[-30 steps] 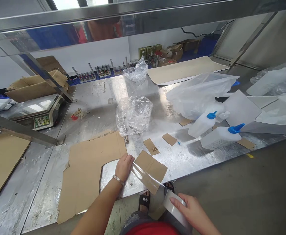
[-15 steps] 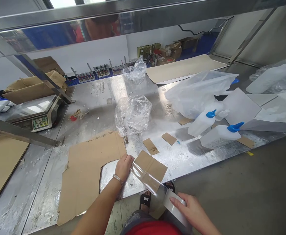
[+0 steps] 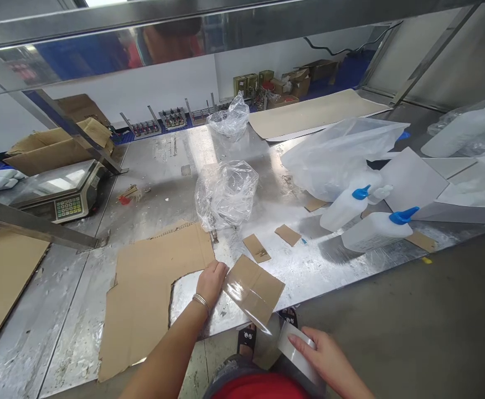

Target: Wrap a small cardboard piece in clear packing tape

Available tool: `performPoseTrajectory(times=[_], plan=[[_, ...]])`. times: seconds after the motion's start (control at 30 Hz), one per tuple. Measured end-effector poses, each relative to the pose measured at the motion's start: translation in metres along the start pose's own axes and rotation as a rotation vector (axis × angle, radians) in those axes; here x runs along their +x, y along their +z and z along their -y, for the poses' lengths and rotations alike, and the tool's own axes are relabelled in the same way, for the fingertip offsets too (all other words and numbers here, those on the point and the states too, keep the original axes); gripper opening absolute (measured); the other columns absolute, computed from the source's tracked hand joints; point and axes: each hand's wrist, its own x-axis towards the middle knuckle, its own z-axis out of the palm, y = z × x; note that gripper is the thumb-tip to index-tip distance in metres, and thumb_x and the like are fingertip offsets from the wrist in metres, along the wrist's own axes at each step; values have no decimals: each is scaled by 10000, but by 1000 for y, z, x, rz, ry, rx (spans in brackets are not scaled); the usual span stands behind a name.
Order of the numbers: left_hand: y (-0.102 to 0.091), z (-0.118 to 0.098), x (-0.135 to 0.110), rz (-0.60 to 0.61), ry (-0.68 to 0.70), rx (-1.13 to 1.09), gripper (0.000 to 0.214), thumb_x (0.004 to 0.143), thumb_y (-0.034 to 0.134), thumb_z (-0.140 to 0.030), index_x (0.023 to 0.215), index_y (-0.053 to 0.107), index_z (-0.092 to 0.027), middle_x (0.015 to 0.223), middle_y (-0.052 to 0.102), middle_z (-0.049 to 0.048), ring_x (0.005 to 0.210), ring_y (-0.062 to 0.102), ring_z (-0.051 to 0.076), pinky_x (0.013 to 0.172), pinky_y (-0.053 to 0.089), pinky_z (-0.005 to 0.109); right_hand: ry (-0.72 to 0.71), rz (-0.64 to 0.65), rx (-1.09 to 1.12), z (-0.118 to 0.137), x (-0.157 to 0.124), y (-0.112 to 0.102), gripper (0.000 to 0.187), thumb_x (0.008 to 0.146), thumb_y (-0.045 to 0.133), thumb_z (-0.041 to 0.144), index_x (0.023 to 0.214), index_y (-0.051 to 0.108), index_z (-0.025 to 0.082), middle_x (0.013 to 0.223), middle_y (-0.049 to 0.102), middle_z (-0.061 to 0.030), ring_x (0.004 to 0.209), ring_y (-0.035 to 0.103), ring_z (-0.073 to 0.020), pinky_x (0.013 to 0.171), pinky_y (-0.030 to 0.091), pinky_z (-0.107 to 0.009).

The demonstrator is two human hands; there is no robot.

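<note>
My left hand (image 3: 212,281) has its fingers closed at the left corner of a small cardboard piece (image 3: 263,282) on the metal table. A strip of clear packing tape (image 3: 242,302) lies slantwise across this piece, its shiny end poking out past the near corner. Low in front of my body, my right hand (image 3: 318,349) grips a wide roll of tape (image 3: 294,349), thumb on its outer face. Just left of my left hand spreads a large cardboard sheet (image 3: 143,288) with a cut-out corner. Two smaller cardboard scraps (image 3: 256,247) lie beyond the taped piece.
Clear plastic bags (image 3: 228,194) sit mid-table. White bottles with blue caps (image 3: 377,231) stand at right, beside an open white box (image 3: 467,188) and a translucent bag (image 3: 338,155). A scale (image 3: 70,205) is at left, behind a metal post (image 3: 39,224). A steel beam (image 3: 226,33) crosses above.
The tape stretched between the cardboard piece and the roll now lies lower over the cardboard, and its link to the roll no longer shows. Both hands have hardly moved.
</note>
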Motion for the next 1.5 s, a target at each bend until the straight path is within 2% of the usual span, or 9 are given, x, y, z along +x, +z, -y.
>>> performPoseTrajectory(times=[0.3,0.5,0.6,0.8,0.93,1.03,1.13,1.33,1.5], plan=[[2,-5,1,72,4,104,120,876,513,-238,877,574,-134,854,588,20,731,569,135,664,509,312,-31,-10,90,-11,13,14,439,765,378,602,611,321,194,602,339,23,619,373,-149,577,220,-271],[-11,-13,3,84,-32,65,145,888,495,-245,851,577,-131,816,593,14,714,576,132,668,513,313,-121,-7,203,-10,13,14,211,773,434,395,822,365,202,606,324,67,602,352,-127,582,252,-249],[-20,-18,5,79,-74,14,180,899,472,-257,824,573,-128,798,592,12,712,581,130,669,515,312,-121,-1,234,-11,11,12,226,737,440,300,931,380,200,561,271,88,559,323,-123,553,243,-244],[-31,-20,7,89,-100,-81,176,893,484,-249,804,575,-128,788,597,8,731,586,133,687,513,317,-81,-24,189,-7,18,15,301,759,509,447,907,475,186,516,289,84,528,328,-127,532,202,-256],[-29,-19,8,86,-103,-95,184,894,482,-260,803,573,-130,793,592,10,739,581,137,691,507,322,-103,-30,186,-5,22,19,276,784,506,416,945,557,199,518,383,58,517,362,-129,532,231,-253],[-24,-17,6,73,-98,-88,187,899,468,-268,820,569,-131,799,584,11,742,575,140,696,501,327,-129,-26,199,-4,22,20,262,785,510,341,1004,600,231,629,522,24,561,430,-132,561,285,-249],[-17,-16,4,58,-82,-73,178,901,459,-263,833,562,-135,803,571,11,729,560,139,695,489,327,-138,-36,211,-2,22,19,258,784,506,292,1007,625,240,741,590,-1,641,486,-144,599,323,-248],[-7,-14,0,20,-51,-96,172,899,459,-256,815,552,-139,779,548,3,717,539,139,695,474,328,-121,-20,222,7,19,14,250,748,510,223,957,643,191,581,486,26,549,420,-122,517,275,-231],[-8,-13,-1,0,-46,-189,178,897,457,-255,797,550,-141,768,539,0,716,532,139,699,465,327,-124,-8,280,18,12,4,256,716,474,183,908,642,160,616,511,17,548,425,-106,486,269,-209]])
